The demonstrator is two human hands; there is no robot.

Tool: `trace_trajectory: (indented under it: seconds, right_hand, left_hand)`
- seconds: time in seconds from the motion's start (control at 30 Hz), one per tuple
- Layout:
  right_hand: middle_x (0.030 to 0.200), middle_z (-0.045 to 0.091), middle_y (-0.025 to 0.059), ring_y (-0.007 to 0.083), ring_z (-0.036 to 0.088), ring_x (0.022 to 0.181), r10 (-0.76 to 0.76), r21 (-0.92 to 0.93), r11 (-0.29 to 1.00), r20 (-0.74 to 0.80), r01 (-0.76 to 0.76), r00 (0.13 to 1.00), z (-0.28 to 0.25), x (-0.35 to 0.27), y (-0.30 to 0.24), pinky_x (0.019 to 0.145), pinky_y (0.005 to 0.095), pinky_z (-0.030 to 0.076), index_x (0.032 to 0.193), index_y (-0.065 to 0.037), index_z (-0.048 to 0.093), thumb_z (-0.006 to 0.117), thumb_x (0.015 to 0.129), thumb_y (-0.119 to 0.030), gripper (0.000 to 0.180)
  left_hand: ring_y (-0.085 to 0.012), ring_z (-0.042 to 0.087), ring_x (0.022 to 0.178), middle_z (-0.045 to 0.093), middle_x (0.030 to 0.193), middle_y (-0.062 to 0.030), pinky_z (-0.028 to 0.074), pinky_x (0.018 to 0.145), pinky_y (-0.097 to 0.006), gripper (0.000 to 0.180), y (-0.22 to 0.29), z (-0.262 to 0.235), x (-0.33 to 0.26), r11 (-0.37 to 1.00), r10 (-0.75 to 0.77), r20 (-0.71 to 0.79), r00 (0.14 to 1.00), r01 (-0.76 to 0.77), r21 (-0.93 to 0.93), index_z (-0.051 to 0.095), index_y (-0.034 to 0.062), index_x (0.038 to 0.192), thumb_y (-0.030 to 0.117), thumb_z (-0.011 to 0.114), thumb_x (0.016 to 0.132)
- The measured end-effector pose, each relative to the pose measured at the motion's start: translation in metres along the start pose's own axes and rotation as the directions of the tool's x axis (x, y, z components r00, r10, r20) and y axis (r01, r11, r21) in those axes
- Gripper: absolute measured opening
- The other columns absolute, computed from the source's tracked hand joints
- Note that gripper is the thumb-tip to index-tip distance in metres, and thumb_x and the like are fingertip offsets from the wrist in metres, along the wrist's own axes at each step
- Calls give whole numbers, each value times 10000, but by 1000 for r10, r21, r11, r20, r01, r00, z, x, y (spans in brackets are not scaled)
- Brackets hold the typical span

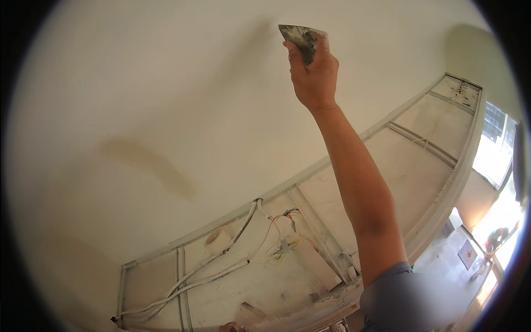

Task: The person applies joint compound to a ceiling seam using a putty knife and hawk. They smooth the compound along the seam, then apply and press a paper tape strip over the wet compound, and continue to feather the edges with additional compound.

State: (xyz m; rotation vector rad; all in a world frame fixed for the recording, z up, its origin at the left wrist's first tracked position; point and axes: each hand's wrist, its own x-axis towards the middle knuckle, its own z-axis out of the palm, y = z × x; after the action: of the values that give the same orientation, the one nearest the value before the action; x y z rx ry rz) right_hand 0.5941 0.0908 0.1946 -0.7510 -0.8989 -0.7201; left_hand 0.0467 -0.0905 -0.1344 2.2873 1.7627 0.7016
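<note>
One arm is reaching high across the view, bare from the grey sleeve (406,293) at the lower right up to the right hand (313,74), which is raised against the white ceiling (138,83). The hand is showing its back to the camera, wrist nearly in line with the forearm, fingers curled tightly round the handle of a putty knife (301,37). The knife's wide, smeared blade is sticking out above the knuckles and lying against, or just off, the ceiling; which of the two cannot be told. Left of the knife a faint grey streak is fading into the ceiling, and well below and left of the knife a tan, curved patch (152,166) is showing on the plaster. Below the hand, along the forearm, a recessed cove with metal framing (387,124) is running in a bent line. In its part far below the knife, white conduits (210,268), loose red and yellow wires (282,232) and a roll of tape (218,239) are lying, well apart from the hand. Far to the lower right of the knife, a bright window (492,144) is glaring. At the bottom edge, directly under the wires, a sliver of what may be the left hand (231,327) is showing, too little to judge its grip.
</note>
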Motion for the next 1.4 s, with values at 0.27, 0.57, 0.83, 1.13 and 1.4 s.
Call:
trace_trajectory:
  seconds: [0.27,0.57,0.83,1.13,1.4]
  right_hand:
    - [883,748,125,319,713,706,-145,27,989,-95,148,985,14,6,10,655,388,579,1200,-16,620,692,1014,-162,247]
    - [891,753,142,306,722,685,-130,18,991,-137,134,982,20,8,9,616,380,579,1196,4,616,711,1007,-144,259]
    - [870,737,120,286,702,641,-260,-1,964,-192,265,946,22,15,10,593,364,570,1184,-5,617,698,1012,-126,226]
    - [901,739,102,265,688,636,-238,4,970,-160,242,958,21,9,13,592,349,561,1209,-36,597,697,1012,-117,235]
    - [868,739,128,304,712,675,-181,-4,983,-139,182,974,20,11,5,624,384,580,1231,-20,573,685,1015,-108,259]
  left_hand:
    - [-423,695,1012,723,1102,-191,567,911,-481,352,17,3,4,968,-47,-33,998,54,244,687,64,1246,262,733,959]
    - [-352,723,965,748,1050,-155,589,866,-440,321,-5,23,-1,950,-147,-125,981,176,258,702,99,1216,232,775,933]
    - [-236,699,803,728,903,-80,586,778,-372,337,-22,34,-7,972,-226,-159,961,234,30,708,158,1206,183,827,891]
    - [-265,726,855,752,949,-95,595,808,-379,315,-9,22,-4,968,-237,-74,969,242,66,715,152,1189,195,814,893]
    - [-249,700,827,734,937,-97,589,792,-373,315,-16,22,-5,958,-280,-36,959,282,48,714,146,1208,204,803,912]
